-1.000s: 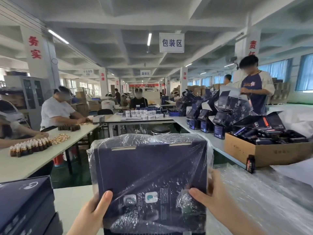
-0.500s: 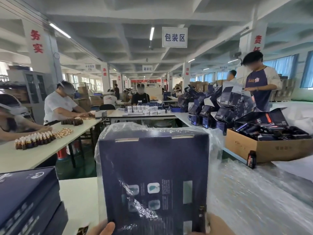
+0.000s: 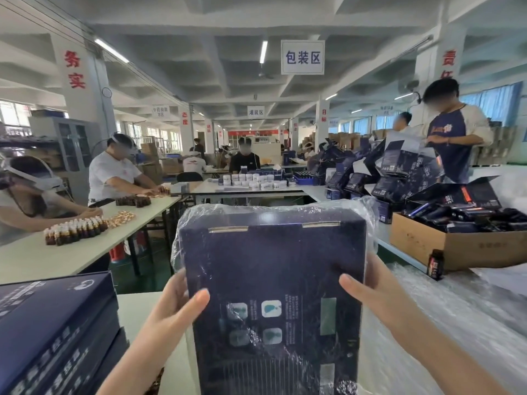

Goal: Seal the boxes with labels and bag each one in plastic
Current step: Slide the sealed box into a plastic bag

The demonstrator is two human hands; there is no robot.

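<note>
A large dark blue box (image 3: 273, 269) stands upright in front of me, wrapped in a clear plastic bag (image 3: 182, 223) that bulges past its top and left side. My left hand (image 3: 174, 306) grips the box's left edge, thumb across the front face. My right hand (image 3: 370, 292) grips the right edge the same way, thumb on the front. Both hold the box through the plastic. The box's lower end runs out of the frame.
A stack of dark blue boxes (image 3: 54, 332) lies at my left on the white table (image 3: 137, 312). Loose clear plastic bags (image 3: 456, 317) cover the table at right. A cardboard carton (image 3: 456, 246) of dark packs and a small bottle (image 3: 435, 263) stand beyond. Other workers sit at nearby tables.
The bagged box rose in front of me and my hands slid up its sides from the bottom edge, after dropping almost out of view half a second ago.
</note>
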